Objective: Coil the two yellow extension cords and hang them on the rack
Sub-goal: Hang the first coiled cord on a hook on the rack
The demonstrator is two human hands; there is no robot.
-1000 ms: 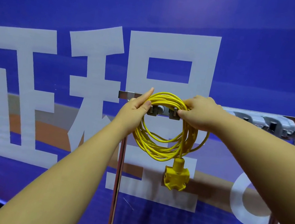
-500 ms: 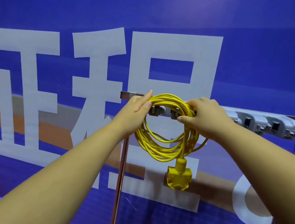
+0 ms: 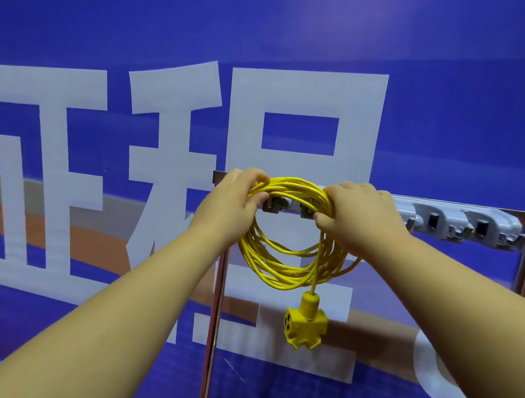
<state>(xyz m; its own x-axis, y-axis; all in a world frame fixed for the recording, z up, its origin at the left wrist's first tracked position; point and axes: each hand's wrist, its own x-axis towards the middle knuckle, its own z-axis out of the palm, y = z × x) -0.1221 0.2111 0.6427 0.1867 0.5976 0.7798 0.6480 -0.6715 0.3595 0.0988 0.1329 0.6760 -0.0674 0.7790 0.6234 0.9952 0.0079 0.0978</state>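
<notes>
A: Grip?
B: Left hand curls over the top-left of the coiled yellow cord, thumb under the strands. Right hand wraps the top-right bundle. Both are holding cord.
A: Where is it?
B: Its top is at the grey hooks on the rack's left end; can't tell if it's seated. The rest hangs free, socket head lowest. Second cord not in view.
A: Handling?
B: Likely light and floppy, with a smooth round jacket. Loops are uneven and some sag, so they could spill. Best held up top, strands bunched. The socket head is chunky hard plastic and probably swings.
A: Surroundings?
B: Grey moulded holders on a metal rail, shiny posts. Blue banner behind, white characters.
</notes>
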